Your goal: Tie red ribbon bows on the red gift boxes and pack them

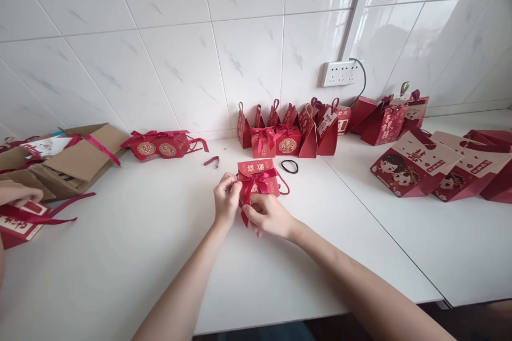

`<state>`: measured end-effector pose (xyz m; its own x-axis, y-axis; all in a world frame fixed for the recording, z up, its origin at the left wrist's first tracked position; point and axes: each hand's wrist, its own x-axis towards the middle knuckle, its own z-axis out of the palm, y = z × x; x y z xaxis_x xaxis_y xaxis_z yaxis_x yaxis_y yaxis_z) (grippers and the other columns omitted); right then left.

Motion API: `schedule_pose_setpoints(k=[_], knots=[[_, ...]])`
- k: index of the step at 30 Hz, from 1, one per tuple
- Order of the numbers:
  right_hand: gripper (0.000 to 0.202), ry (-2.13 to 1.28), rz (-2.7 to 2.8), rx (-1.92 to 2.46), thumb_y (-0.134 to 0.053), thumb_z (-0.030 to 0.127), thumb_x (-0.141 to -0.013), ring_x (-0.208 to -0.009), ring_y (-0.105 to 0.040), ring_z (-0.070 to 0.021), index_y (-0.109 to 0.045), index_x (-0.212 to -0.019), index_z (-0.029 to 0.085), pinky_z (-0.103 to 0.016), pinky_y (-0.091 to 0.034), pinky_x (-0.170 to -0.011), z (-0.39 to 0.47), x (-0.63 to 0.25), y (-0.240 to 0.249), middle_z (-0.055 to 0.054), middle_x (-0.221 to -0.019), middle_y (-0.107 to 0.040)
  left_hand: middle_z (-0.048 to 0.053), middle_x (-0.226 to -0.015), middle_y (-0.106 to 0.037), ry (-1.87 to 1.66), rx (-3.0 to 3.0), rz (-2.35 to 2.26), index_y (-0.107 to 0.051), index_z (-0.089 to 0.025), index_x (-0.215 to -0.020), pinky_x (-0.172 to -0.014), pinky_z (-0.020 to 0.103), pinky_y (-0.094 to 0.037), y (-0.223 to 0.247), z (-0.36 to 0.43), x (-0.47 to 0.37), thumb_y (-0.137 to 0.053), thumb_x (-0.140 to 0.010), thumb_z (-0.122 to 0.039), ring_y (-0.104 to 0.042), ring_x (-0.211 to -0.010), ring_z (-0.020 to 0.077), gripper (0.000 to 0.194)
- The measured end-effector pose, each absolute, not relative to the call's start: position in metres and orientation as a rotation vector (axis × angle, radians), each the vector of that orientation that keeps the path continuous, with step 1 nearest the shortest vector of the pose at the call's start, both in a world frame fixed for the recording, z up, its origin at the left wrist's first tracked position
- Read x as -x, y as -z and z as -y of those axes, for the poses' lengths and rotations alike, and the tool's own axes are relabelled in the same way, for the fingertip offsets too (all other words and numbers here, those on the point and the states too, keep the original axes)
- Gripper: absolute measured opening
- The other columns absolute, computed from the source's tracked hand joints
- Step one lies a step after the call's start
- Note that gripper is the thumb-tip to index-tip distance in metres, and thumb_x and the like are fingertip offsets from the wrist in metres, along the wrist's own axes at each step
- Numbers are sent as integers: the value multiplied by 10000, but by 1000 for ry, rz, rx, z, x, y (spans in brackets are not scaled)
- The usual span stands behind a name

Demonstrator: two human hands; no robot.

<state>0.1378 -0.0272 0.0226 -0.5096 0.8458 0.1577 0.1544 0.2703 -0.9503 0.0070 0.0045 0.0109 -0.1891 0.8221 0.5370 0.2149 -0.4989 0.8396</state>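
A small red gift box (256, 166) with pale lettering lies on the white table, a red ribbon bow (258, 181) tied across its top and a red cord loop at its right side. My left hand (227, 197) is at the box's left edge, its fingers pinched on the ribbon. My right hand (269, 214) lies over the near side of the box, thumb and fingers closed around a hanging ribbon tail (244, 217). Part of the box front is hidden by my hands.
Red boxes (288, 141) stand behind, near the tiled wall; a black band (289, 166) lies beside the box. Larger red bags (412, 165) are at right. At left are an open carton (86, 157) and another person's hand (20, 193) on a red box (24, 224).
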Motion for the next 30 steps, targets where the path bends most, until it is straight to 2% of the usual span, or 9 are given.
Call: schedule_pose_setpoints(k=[4,7,9,11,12,14,17,25,30], knots=[[238,-1518,1879,858,-437,89,-776,-347,-522,-80,-459,-560,186,-183,-420,-385,22,-142,-21,55,-456,-526,-10,-681,-389,-1846,-1578,-1210,-301,-203,-556,-587,248,-384,-8,-9,-2,-506,-708,-217,-416,-634,124,256],[222,-1548,1891,849,-445,70,-756,-358,-524,-77,-486,-563,172,-178,-424,-385,19,-145,-20,46,-480,-545,29,-931,-487,-1912,-1562,-1171,-433,-209,-726,-743,286,-445,-8,-8,-3,-573,-673,-279,-515,-862,169,165],[221,-1553,1915,843,-444,74,-763,-364,-527,-75,-495,-570,167,-179,-431,-397,19,-146,-19,42,-491,-553,61,-1093,-504,-1831,-1550,-1126,-454,-225,-1011,-799,324,-466,-9,-6,-7,-622,-670,-320,-552,-954,197,392],[234,-1561,1954,838,-435,86,-780,-373,-532,-73,-512,-573,160,-181,-441,-414,18,-146,-18,35,-502,-560,71,-1072,-556,-1653,-1533,-1073,-345,-235,-1225,-787,340,-488,-12,-3,-11,-659,-682,-333,-601,-902,197,635],[244,-1569,1975,836,-428,92,-788,-376,-534,-72,-521,-572,156,-181,-443,-418,18,-146,-18,30,-507,-563,61,-1015,-586,-1569,-1517,-1050,-311,-231,-1261,-771,337,-498,-13,-2,-12,-671,-687,-330,-618,-856,189,685],[263,-1599,2000,835,-414,101,-799,-374,-532,-72,-530,-568,151,-181,-441,-411,17,-147,-18,23,-511,-566,39,-924,-619,-1482,-1476,-1024,-309,-222,-1255,-744,325,-513,-16,-1,-14,-684,-691,-323,-635,-795,176,685],[279,-1683,1984,828,-402,112,-807,-363,-525,-71,-545,-570,146,-181,-444,-401,17,-148,-22,26,-503,-555,29,-914,-628,-1486,-1436,-1034,-347,-224,-1181,-736,309,-524,-17,-2,-14,-704,-674,-309,-644,-785,165,625],[229,-1921,1919,755,-425,128,-744,-351,-512,-72,-554,-554,132,-193,-451,-412,14,-154,-29,37,-489,-510,69,-1082,-549,-1532,-1522,-1075,-378,-228,-1075,-813,323,-510,-10,-9,-8,-734,-612,-302,-617,-934,192,588],[230,-2040,1910,691,-446,142,-680,-342,-466,-68,-430,-451,163,-189,-424,-391,10,-159,-31,72,-419,-360,68,-1095,-505,-1512,-1520,-1070,-335,-233,-1134,-875,364,-484,-6,-11,-7,-747,-575,-314,-591,-998,216,699]])
